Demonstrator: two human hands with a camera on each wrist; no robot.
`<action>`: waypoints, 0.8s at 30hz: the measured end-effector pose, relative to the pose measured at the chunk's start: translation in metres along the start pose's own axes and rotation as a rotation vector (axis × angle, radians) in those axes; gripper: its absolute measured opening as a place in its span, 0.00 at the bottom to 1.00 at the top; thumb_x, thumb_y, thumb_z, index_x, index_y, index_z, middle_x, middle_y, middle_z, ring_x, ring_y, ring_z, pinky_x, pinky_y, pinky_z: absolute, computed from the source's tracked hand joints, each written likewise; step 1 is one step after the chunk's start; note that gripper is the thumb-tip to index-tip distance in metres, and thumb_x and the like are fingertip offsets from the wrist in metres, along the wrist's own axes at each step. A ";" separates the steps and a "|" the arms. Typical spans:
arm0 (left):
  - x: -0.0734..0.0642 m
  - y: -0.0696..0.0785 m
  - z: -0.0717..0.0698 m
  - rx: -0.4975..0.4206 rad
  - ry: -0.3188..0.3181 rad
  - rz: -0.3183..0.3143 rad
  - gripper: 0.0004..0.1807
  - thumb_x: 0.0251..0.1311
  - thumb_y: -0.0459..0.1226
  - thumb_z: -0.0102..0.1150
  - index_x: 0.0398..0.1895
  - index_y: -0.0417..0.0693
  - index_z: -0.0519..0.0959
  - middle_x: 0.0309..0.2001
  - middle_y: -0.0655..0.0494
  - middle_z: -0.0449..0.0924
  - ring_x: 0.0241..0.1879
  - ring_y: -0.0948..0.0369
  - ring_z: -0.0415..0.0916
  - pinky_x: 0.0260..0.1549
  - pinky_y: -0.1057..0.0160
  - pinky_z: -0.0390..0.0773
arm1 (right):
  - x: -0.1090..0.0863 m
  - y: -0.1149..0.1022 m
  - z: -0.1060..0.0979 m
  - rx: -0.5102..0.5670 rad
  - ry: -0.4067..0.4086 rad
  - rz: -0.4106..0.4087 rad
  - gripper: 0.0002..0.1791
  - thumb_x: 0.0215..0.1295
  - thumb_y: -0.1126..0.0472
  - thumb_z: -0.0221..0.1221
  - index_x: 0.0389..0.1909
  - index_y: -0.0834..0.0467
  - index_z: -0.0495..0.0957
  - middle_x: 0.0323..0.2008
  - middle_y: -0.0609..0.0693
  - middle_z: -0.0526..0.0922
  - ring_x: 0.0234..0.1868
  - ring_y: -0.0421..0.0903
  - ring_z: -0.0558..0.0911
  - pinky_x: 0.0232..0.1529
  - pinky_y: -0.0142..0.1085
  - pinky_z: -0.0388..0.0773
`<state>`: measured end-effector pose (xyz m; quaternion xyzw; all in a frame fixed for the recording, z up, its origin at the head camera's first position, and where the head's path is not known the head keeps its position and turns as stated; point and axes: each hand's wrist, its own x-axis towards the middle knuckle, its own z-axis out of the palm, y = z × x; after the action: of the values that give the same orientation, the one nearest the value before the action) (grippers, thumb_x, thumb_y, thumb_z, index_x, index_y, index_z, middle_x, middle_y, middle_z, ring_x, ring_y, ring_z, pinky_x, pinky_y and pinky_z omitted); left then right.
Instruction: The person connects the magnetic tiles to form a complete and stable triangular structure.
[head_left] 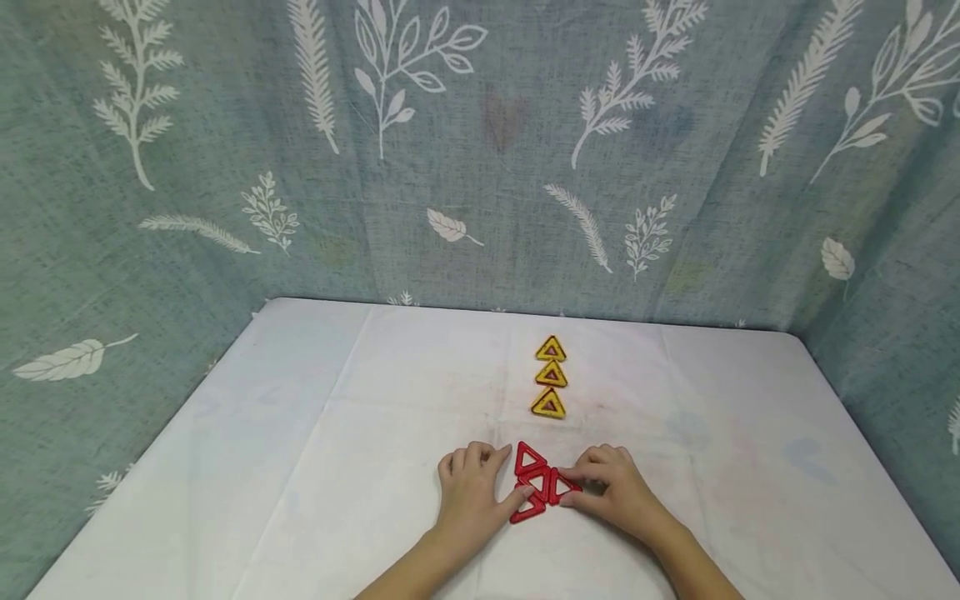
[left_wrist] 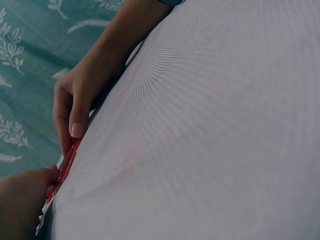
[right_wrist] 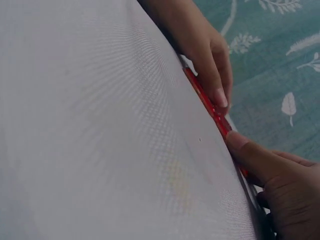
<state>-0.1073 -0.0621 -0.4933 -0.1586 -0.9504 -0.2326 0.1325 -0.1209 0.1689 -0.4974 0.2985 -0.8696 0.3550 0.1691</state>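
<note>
Four-sided contact aside, several red triangular frame tiles lie flat together: an upper tile, a middle tile, a lower tile and a right-hand tile. My left hand rests its thumb on the middle and lower tiles, its index fingertip close beside the upper tile. From the other side, my right hand pinches the right-hand tile between thumb and fingers, against the middle tile. In the right wrist view the red tiles appear edge-on between both hands.
Beyond the hands, yellow triangular tiles with dark edges stand in a column: a far one, a middle one and a near one. A white cloth covers the table. Behind hangs a leaf-patterned green-grey curtain.
</note>
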 end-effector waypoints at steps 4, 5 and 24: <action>-0.001 0.000 -0.001 -0.038 -0.005 -0.027 0.26 0.51 0.55 0.63 0.50 0.51 0.79 0.41 0.57 0.66 0.42 0.59 0.61 0.50 0.48 0.54 | 0.000 0.000 0.000 0.006 -0.004 -0.029 0.19 0.38 0.52 0.74 0.35 0.51 0.87 0.28 0.35 0.75 0.30 0.30 0.68 0.37 0.31 0.59; -0.001 0.000 -0.001 -0.056 -0.003 -0.036 0.24 0.51 0.54 0.64 0.48 0.52 0.79 0.41 0.58 0.66 0.42 0.59 0.61 0.50 0.48 0.53 | 0.000 0.000 0.000 0.005 -0.004 -0.031 0.18 0.38 0.52 0.74 0.35 0.51 0.87 0.28 0.35 0.75 0.30 0.31 0.68 0.38 0.31 0.59; 0.027 -0.015 -0.011 -0.214 -0.225 -0.085 0.32 0.42 0.58 0.69 0.50 0.56 0.75 0.43 0.56 0.65 0.46 0.56 0.59 0.53 0.46 0.48 | 0.000 -0.002 0.001 -0.101 0.053 0.105 0.18 0.35 0.48 0.75 0.30 0.44 0.81 0.28 0.32 0.77 0.33 0.32 0.67 0.38 0.35 0.58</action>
<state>-0.1353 -0.0741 -0.4811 -0.1564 -0.9349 -0.3186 -0.0025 -0.1202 0.1673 -0.4968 0.2340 -0.8960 0.3271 0.1880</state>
